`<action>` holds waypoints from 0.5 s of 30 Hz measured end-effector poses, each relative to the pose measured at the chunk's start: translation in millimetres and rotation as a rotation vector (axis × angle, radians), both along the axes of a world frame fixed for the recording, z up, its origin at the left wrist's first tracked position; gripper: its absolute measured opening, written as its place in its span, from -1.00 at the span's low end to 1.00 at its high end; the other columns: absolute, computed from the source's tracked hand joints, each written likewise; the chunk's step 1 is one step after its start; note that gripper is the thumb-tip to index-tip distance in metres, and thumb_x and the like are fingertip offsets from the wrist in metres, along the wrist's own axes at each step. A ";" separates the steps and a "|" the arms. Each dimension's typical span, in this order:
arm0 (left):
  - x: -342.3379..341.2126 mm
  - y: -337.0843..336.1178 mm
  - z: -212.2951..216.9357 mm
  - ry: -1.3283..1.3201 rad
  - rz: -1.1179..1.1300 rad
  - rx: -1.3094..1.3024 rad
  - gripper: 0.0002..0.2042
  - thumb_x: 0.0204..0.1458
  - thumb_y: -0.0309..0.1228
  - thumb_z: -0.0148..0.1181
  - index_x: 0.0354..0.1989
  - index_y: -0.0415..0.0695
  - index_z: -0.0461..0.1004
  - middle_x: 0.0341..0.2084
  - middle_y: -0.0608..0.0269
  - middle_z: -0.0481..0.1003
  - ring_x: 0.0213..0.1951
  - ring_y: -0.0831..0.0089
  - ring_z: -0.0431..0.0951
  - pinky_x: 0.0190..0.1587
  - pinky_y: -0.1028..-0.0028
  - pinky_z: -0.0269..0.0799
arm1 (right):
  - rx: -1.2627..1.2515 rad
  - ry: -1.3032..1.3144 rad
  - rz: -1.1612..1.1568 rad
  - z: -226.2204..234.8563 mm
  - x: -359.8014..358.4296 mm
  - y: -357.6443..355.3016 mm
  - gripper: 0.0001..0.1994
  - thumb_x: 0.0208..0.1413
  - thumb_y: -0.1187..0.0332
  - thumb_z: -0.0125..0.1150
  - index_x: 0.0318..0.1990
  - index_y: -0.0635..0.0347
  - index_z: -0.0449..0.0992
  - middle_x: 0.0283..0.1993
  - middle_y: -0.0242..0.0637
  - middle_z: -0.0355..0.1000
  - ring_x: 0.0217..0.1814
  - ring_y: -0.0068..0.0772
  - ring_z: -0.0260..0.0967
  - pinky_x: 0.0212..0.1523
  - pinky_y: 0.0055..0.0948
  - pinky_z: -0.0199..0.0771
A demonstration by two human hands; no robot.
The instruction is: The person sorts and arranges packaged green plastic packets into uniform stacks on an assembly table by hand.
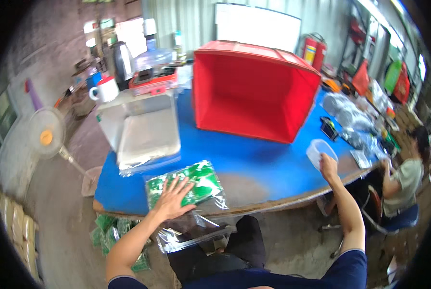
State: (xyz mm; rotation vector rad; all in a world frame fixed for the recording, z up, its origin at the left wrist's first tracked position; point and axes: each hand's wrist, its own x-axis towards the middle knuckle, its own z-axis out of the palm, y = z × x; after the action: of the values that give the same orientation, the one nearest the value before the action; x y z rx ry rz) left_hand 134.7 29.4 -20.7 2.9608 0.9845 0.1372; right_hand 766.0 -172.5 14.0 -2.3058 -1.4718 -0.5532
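My left hand [173, 200] lies flat with spread fingers on a clear plastic bag of green-and-white contents [207, 180]. This bag rests at the table's near edge, and its loose clear end hangs over the edge toward my lap. Farther right, my right hand [328, 167] is closed at the near rim of a small translucent plastic container [315, 148]. My fingertips there are partly hidden, and the grip looks to be on the container's rim.
A large red bin [254, 132] lies on its side on the blue table [225, 149]. Left of it stands a grey tray [150, 137] with clear bags. Green packets [112, 236] lie on the floor. A fan [47, 132] stands left; a seated person [403, 185] is at right.
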 end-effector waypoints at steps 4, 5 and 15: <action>-29.5 17.3 19.2 -0.032 -0.039 -0.011 -0.23 0.11 0.20 0.09 0.44 0.07 0.16 0.46 0.16 0.07 0.48 0.02 -0.04 0.48 -0.11 -0.30 | 0.049 -0.053 -0.024 18.7 -28.8 -9.7 -0.84 0.07 0.45 0.18 -0.17 0.15 0.51 -0.31 0.01 0.55 -0.26 0.17 0.53 -0.23 0.05 0.50; -35.2 22.4 23.1 -0.030 -0.049 -0.009 -0.24 0.10 0.17 0.13 0.43 0.06 0.18 0.45 0.15 0.09 0.47 0.02 -0.03 0.48 -0.10 -0.30 | 0.062 -0.056 -0.037 16.5 -24.6 -14.6 -0.83 0.07 0.45 0.19 -0.16 0.16 0.51 -0.31 0.02 0.55 -0.27 0.18 0.53 -0.24 0.05 0.50; -90.9 49.4 32.6 -0.002 0.061 0.013 -0.23 0.04 -0.03 0.23 0.42 -0.09 0.18 0.44 0.03 0.10 0.46 -0.04 -0.03 0.47 -0.04 -0.27 | 0.055 0.060 0.131 -12.4 -66.6 -12.6 -0.56 0.10 0.27 0.30 0.11 0.23 0.42 0.07 0.01 0.43 0.13 0.08 0.39 0.16 -0.08 0.38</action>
State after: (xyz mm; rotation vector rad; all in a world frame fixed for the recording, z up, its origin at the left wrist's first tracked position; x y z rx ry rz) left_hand 43.8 78.8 11.9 2.9427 1.0775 0.1478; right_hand 699.4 -185.1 1.6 -2.1468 -1.5467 -0.4772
